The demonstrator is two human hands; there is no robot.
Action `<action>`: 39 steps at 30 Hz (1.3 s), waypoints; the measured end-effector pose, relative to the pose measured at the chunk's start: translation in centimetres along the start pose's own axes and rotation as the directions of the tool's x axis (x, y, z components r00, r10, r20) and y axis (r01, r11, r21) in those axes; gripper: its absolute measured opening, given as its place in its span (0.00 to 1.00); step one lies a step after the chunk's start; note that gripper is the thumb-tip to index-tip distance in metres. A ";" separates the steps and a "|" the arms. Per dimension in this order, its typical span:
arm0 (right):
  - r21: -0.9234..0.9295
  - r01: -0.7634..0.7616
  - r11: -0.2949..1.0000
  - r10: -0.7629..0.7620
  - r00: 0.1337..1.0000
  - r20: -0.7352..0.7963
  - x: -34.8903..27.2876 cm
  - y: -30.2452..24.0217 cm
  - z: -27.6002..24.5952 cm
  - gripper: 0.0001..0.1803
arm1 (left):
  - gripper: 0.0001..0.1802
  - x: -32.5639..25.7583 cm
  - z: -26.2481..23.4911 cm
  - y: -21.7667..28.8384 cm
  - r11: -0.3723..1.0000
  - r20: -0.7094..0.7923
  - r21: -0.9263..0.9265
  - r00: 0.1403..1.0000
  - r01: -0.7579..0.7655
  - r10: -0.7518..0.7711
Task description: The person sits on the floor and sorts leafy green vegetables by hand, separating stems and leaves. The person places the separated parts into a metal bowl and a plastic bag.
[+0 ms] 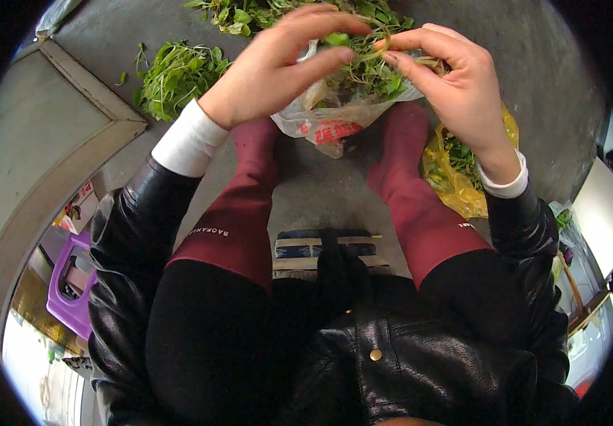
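Over a white plastic bag (352, 121) of leafy greens between my feet, both hands are raised close together. My right hand (459, 78) pinches a thin pale green stem (384, 44) between thumb and fingertips. Just left of it, my left hand (278, 67) has its fingers stretched out and its thumb apart, near the same stem. A bright green leaf (335, 40) shows in that gap; I see no firm grip on it. Loose greens (381, 78) fill the bag's mouth and partly show behind the fingers.
A heap of greens (182, 78) lies on the grey floor (533, 78) at left; more greens (239, 18) lie at the far side. A yellow bag (455, 192) of greens stands by my right leg. A framed panel (51, 121) and a purple plastic item (72, 298) are at left.
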State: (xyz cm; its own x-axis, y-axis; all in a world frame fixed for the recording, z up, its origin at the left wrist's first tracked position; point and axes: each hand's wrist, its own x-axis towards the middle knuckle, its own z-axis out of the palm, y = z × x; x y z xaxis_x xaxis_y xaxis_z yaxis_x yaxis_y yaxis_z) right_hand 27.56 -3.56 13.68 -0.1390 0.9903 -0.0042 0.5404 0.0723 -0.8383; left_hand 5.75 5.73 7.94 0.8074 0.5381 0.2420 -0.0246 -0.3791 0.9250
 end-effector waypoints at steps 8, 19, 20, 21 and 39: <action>0.477 -0.282 0.833 0.253 0.959 0.125 -0.7 2.3 0.7 0.06 | 0.19 0.5 1.4 0.3 0.765 0.459 -0.379 0.823 0.521 -0.334; -0.140 0.100 0.985 -0.116 0.987 -0.115 -2.2 2.8 2.7 0.05 | 0.10 -2.3 0.5 -1.6 0.212 0.223 -0.787 0.586 0.580 -0.779; -0.180 0.097 0.979 -0.123 0.982 -0.141 -2.8 3.3 2.2 0.04 | 0.10 -3.4 -1.0 -2.5 0.204 0.187 -0.812 0.576 0.546 -0.796; -0.179 -0.023 0.984 -0.010 0.983 -0.182 -3.7 4.4 1.4 0.06 | 0.10 -4.2 -2.1 -3.1 0.276 0.102 -0.798 0.572 0.536 -0.814; -0.483 -0.314 0.817 0.323 0.944 -0.066 -11.3 16.3 -2.6 0.09 | 0.22 -20.9 -14.0 -12.3 0.070 -0.626 0.699 0.657 0.711 -0.421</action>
State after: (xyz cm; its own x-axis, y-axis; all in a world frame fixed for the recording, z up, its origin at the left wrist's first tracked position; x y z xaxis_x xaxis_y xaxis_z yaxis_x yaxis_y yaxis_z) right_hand 40.09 -13.28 1.45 0.0980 0.9660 -0.2392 0.8862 -0.1941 -0.4206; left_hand -19.03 9.65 -4.37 0.1718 0.9840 -0.0473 0.9849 -0.1704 0.0323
